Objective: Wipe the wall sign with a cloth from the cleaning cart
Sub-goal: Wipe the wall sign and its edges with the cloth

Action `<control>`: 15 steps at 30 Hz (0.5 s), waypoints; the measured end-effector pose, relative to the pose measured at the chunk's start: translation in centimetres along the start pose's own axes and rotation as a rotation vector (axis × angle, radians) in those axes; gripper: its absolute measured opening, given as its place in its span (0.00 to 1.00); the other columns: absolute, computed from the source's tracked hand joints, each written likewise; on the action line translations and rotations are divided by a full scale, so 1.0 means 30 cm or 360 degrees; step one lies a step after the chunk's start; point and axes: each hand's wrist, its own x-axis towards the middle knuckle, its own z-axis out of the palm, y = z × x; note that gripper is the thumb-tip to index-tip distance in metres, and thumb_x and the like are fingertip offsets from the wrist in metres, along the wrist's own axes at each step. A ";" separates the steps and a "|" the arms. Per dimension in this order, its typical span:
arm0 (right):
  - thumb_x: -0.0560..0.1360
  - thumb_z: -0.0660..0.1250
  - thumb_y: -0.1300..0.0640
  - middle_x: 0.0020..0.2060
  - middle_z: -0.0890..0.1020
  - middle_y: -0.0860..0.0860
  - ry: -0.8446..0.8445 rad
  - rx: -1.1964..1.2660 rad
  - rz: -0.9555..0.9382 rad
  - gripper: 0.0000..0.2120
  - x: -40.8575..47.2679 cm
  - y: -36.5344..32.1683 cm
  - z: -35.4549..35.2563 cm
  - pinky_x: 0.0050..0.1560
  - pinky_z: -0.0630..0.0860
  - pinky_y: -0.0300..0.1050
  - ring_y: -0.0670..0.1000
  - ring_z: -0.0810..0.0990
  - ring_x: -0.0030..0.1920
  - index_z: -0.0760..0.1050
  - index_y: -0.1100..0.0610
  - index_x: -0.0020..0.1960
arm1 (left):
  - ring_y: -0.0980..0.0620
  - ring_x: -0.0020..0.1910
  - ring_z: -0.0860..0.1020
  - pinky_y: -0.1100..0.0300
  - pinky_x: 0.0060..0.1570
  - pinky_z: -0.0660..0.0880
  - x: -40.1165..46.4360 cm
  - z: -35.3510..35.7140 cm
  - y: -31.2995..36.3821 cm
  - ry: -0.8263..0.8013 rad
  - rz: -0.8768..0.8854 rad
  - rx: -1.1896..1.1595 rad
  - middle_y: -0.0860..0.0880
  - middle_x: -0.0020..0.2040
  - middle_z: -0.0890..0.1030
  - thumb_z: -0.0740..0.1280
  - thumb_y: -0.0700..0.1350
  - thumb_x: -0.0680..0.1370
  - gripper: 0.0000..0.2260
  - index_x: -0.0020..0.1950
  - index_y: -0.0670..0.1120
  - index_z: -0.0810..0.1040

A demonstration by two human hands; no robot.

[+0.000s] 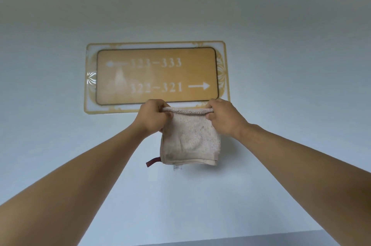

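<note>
Head view, the only one. Cloth (190, 137) already in hand, so the fetch from the cleaning cart looks done; cart itself not in frame. Wall sign (156, 76) mounted on the pale wall (281, 65), gold panel with room numbers and arrows inside a clear ornamented border. Hazy whitish patch over the sign's left part, around the upper arrow and below it; could be glare, dust or film, cannot tell which. Judgement: wiping either not begun or unfinished, with most of the panel left to cover.

Cloth hangs folded, just below the sign's lower edge, its top hem overlapping the bottom border in this view; contact with the sign uncertain. Dark red loop tag (153, 161) sticks out at the lower left corner.

Left hand (153, 117) pinches the top hem's left end, fingers curled tight together. Right hand (223, 118) pinches the right end likewise, thumb under the hem. Hem stretched taut between them.
</note>
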 end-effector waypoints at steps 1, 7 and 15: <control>0.82 0.62 0.59 0.58 0.74 0.53 0.0056 0.0093 0.0068 0.10 0.004 0.002 -0.004 0.55 0.74 0.47 0.54 0.75 0.56 0.73 0.58 0.62 | 0.43 0.38 0.82 0.46 0.33 0.83 0.013 0.008 0.007 0.0016 -0.0022 -0.0035 0.45 0.37 0.78 0.68 0.38 0.75 0.03 0.43 0.41 0.81; 0.83 0.59 0.51 0.52 0.76 0.57 0.0207 0.0415 0.0500 0.16 0.034 0.056 -0.030 0.46 0.71 0.47 0.57 0.76 0.50 0.68 0.62 0.64 | 0.46 0.38 0.80 0.49 0.35 0.83 0.088 0.102 0.065 -0.0026 -0.0041 -0.0236 0.46 0.38 0.79 0.66 0.41 0.76 0.04 0.43 0.41 0.78; 0.81 0.64 0.51 0.56 0.80 0.58 0.0347 0.0942 0.0752 0.18 0.094 0.275 -0.037 0.40 0.77 0.45 0.52 0.80 0.45 0.69 0.62 0.66 | 0.48 0.34 0.76 0.53 0.33 0.79 0.196 0.325 0.088 -0.0197 -0.0273 -0.0630 0.47 0.35 0.75 0.68 0.45 0.75 0.07 0.41 0.43 0.74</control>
